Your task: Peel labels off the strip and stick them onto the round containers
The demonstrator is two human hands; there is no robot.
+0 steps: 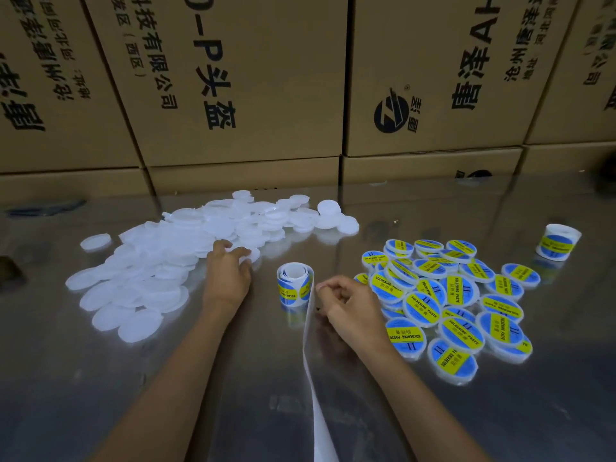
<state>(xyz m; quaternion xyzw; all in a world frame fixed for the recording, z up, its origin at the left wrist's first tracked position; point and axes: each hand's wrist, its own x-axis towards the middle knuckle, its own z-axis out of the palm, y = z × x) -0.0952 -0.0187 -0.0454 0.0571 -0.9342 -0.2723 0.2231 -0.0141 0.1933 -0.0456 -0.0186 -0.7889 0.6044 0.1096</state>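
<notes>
A heap of plain white round containers point(186, 248) covers the left half of the metal table point(100, 395). My left hand point(228, 271) reaches into its near right edge, fingers curled on one white container point(250, 255). A roll of blue-and-yellow labels point(295, 284) stands upright at the centre, and its bare white backing strip point(311, 378) trails down towards me. My right hand point(346, 306) sits just right of the roll, fingertips pinched at the strip's edge. Labelled containers point(453, 298) are piled at the right.
A second label roll point(558, 241) stands at the far right. Stacked cardboard boxes point(253, 81) form a wall along the table's back edge. A dark object point(10, 271) lies at the left edge.
</notes>
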